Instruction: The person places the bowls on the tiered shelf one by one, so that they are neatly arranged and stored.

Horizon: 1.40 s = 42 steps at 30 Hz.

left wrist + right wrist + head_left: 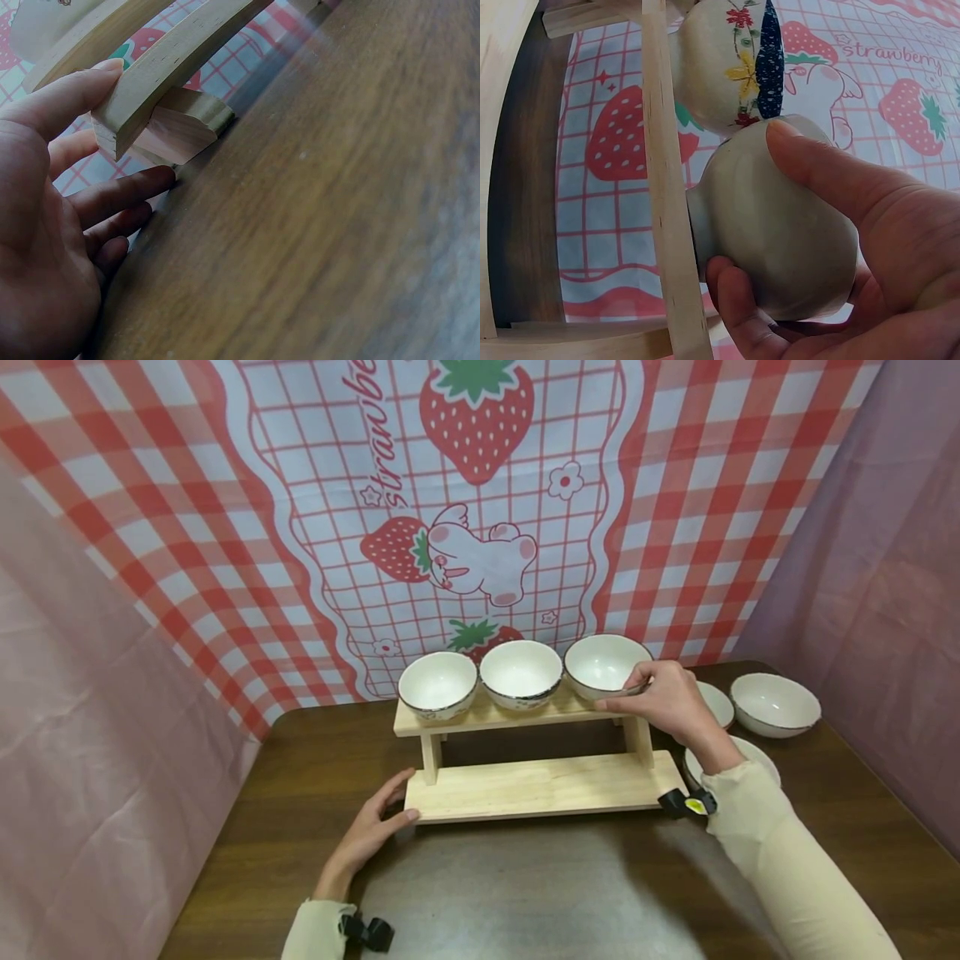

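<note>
My right hand (671,702) holds a white bowl (603,662) with a thin dark rim, at the right end of a wooden stand's top shelf (510,717). In the right wrist view, its thumb lies near the rim and its fingers curl round the lower side by the foot. Two more white bowls, a left one (438,683) and a middle one (521,670), sit upright in line on that shelf. My left hand (372,825) grips the left end of the stand's lower board (540,789), thumb on one side, forefinger partly hidden behind the wood.
Right of the stand, on the brown table (292,827), are three more white bowls: a far-right bowl (776,703), a bowl partly behind my right hand (716,703) and a nearer bowl (757,756) partly covered by my sleeve. A strawberry-print cloth (480,552) hangs behind.
</note>
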{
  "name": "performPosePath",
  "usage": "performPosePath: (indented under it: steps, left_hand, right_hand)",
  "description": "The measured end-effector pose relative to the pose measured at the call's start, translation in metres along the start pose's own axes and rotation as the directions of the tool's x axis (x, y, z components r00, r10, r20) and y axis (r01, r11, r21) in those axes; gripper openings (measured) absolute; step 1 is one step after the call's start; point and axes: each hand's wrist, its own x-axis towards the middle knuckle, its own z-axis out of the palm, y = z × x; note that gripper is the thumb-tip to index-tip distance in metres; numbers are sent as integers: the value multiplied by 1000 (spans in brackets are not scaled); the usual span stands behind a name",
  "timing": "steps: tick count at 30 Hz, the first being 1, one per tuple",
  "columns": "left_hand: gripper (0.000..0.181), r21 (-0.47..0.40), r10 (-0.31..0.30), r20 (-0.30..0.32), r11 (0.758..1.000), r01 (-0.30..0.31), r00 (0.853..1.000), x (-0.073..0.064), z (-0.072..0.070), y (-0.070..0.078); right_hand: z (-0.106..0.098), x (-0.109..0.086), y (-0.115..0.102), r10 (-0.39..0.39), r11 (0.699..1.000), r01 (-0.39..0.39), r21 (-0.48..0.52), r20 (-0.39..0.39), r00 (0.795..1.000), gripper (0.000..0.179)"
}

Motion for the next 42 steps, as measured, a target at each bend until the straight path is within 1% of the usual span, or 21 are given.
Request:
performPosePath:
  steps: [4,10,14,17,23,28,36,42]
  left_hand:
    - [66,4,-1,-1,1000,1,1000,-1,0,1]
    - [66,4,8,4,1000,-8,1000,-1,-1,1]
    - [66,-1,10,5,1000,-10,1000,0,0,2]
    - [67,1,3,6,1000,-3,1000,1,0,2]
    - [67,1,8,6,1000,-8,1000,1,0,1]
    - [67,3,6,4,1000,-6,1000,0,-1,2]
    - [66,-3,2,3,1000,-2,1000,0,-1,3]
    - [66,-3,0,5,1000,0,1000,-1,0,3]
  right_hand:
    - [1,0,1,5,1000,-5,4,13,1000,46]
    - [0,0,1,4,1000,-4,11,53,999,45]
    - [0,0,2,1,1000,-3,17,85,996,45]
    - [-2,-1,3,5,1000,-7,18,94,996,47]
    - [-7,-5,6,-9,1000,8,13,82,997,54]
    - [-15,-9,5,-32,999,30,34,55,998,53]
    - [-29,-15,7,-1,999,0,54,21,1000,60]
    - [-37,-21,13,9,995,-11,100,24,1000,61]
